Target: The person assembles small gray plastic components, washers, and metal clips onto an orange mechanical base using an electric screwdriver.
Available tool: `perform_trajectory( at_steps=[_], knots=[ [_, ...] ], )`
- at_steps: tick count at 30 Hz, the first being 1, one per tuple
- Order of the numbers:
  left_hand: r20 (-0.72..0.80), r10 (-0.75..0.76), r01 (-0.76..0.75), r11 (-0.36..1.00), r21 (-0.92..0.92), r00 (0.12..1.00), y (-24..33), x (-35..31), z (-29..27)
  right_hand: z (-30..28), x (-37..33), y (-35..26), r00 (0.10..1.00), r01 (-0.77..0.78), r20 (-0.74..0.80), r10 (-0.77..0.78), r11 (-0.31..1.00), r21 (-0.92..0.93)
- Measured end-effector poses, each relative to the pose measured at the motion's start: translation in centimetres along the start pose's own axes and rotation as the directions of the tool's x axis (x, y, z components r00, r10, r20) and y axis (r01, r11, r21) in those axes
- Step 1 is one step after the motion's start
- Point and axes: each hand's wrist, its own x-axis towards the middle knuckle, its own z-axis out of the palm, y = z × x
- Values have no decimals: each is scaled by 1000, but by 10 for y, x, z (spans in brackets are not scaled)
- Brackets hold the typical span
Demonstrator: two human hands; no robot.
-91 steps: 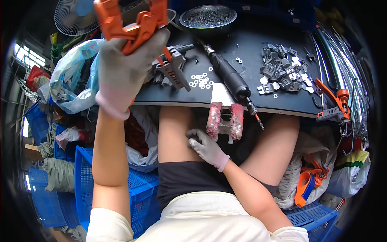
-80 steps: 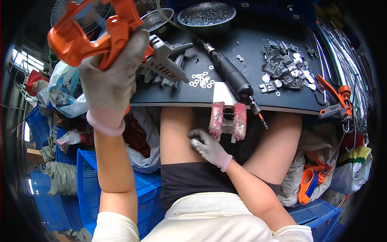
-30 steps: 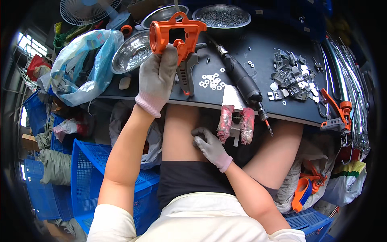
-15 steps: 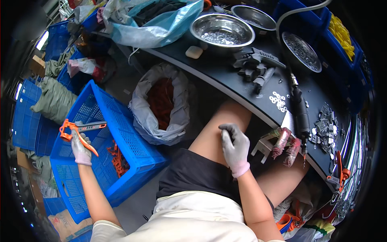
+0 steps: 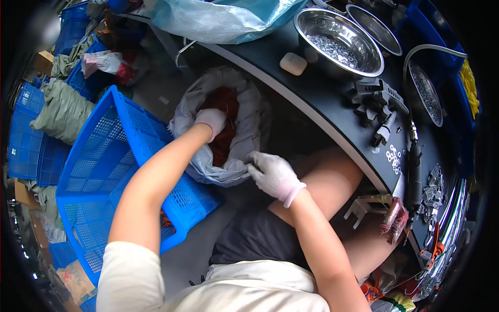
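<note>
- White sack (image 5: 248, 119): one, its open mouth around the left hand (image 5: 213, 119), the right hand (image 5: 274, 171) at its nearer edge.
- Left hand: fingers hidden inside; cannot tell whether spread or closed.
- Right hand: partly curled; cannot tell whether pinching the edge.
- Reddish contents (image 5: 226, 143): beside the left hand, too indistinct to count.

Matt, pale knitted cloth covers the left hand (image 5: 212, 120) and the right hand (image 5: 274, 171), ribbed at the wrists. The white sack (image 5: 249, 117) looks like woven plastic, dull and crumpled, and the orange-red parts (image 5: 227, 138) inside look like plastic. The blue crate (image 5: 150, 127) is moulded plastic with perforated walls. On the smooth, dark worktop (image 5: 321, 94), the bowl (image 5: 322, 25) is glossy polished metal, while the bluish bag (image 5: 228, 22) is thin, shiny, creased plastic film. The shorts (image 5: 254, 234) are dark matt cloth.
</note>
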Motion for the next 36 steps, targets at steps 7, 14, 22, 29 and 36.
perform_trajectory(
  at_steps=[7, 14, 22, 29, 36],
  knots=[
    [71, -232, 223, 740, -635, 970, -23, 32, 239, 4, -8, 3, 994, -15, -104, 41, 970, 245],
    [236, 48, 214, 275, -937, 971, -57, -11, 113, 5, 14, 9, 991, 18, -133, 1, 990, 141],
    [-787, 228, -714, 609, -344, 573, 59, -226, -153, -11, -22, -14, 942, -232, 292, -163, 310, 922],
    [-724, -297, -706, 187, -683, 623, 121, -296, -124, -44, -72, -102, 997, -34, 44, -56, 169, 985],
    [-241, 42, -29, -958, -286, 970, 146, -285, -131, -130, -105, -127, 935, 104, 349, -65, 990, -93]
  ],
)
